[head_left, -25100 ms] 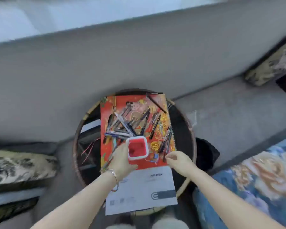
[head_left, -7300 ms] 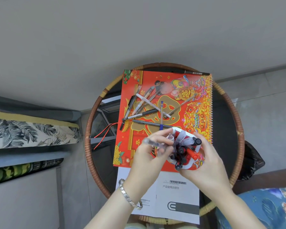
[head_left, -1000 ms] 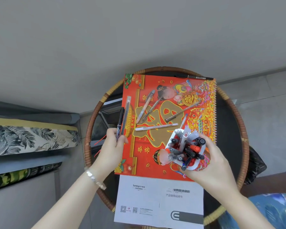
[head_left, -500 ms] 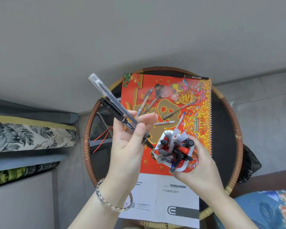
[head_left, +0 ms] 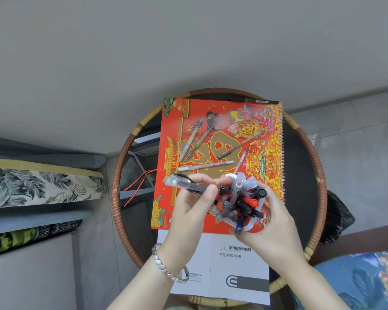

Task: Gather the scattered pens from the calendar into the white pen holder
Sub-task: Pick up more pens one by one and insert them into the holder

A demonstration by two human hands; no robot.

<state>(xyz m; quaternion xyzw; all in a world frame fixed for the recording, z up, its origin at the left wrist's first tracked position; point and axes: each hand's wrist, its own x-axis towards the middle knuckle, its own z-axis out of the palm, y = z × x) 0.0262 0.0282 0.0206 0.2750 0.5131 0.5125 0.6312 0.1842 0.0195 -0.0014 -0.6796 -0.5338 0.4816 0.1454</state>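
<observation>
**Feeding two more pens into a crowded holder**

Your left hand [head_left: 194,198] is pinched shut on a pair of pens [head_left: 184,184], one clear-barrelled and one black, held side by side with their far ends pointing left and their near ends aimed at the white pen holder [head_left: 249,227]. Your right hand [head_left: 271,224] is wrapped around that holder from below and the right, tilting its mouth toward you above the near edge of the red calendar [head_left: 173,130].

These pens are light, stiff and smooth (the clear one looks slick plastic), so two held together will likely want to roll against each other. Pinch them near the middle, where you have them, and steer the tips rather than pushing from the tail. The holder is already packed with caps and barrels, so expect resistance; look for a gap near the rim and slide in along the neighbours instead of forcing straight down, or a loose pen may pop out.

Work remains on the calendar: a white pen [head_left: 205,166] lying crosswise, a blue-tipped pen [head_left: 241,159] just above the holder, a dark slim pen [head_left: 240,145] on a diagonal, and two crossed pens [head_left: 194,138] further up left. A black pen [head_left: 253,100] lies at the calendar's far edge on the round wicker-rimmed desk [head_left: 121,166]. Take each by mid-barrel; they lie flat, so a fingernail under one end should help.
</observation>
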